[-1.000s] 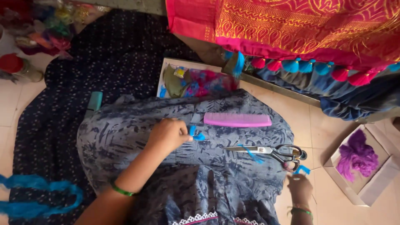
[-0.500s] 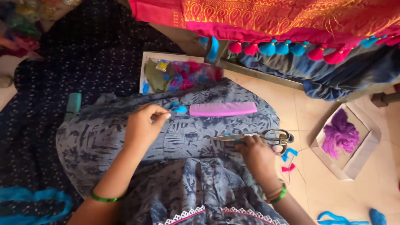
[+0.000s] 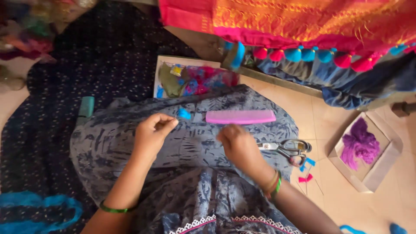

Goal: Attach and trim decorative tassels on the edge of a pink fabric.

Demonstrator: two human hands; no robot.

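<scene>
Both hands worked over the grey patterned cloth (image 3: 130, 143) draped across the person's lap. The left hand (image 3: 152, 132) had its fingers drawn together, thumb against fingertips, as if pinching a fine thread; the thread itself was too thin to make out. The right hand (image 3: 237, 145) was blurred and loosely curled, knuckles up, so whether it gripped anything could not be told. A small blue tuft (image 3: 184, 114) lay on the cloth just beside the left fingertips, between that hand and the pink comb (image 3: 240, 117), which lay flat slightly beyond the right hand. The scissors (image 3: 288, 148) rested on the cloth near the right hand, apart from it, and were untouched. Judged from this layout, one tuft was in work and unfinished, with loose blue and pink scraps (image 3: 305, 170) lying on the floor tiles beside the scissors. Farther out, an open box (image 3: 197, 80) held mixed coloured thread, and a second open box (image 3: 385, 162) to the right held purple thread (image 3: 359, 143). At the far edge, a pink and orange cloth (image 3: 303, 21) carried a row of finished pink and blue tassels (image 3: 312, 54), which suggested much of the edging was already done.
</scene>
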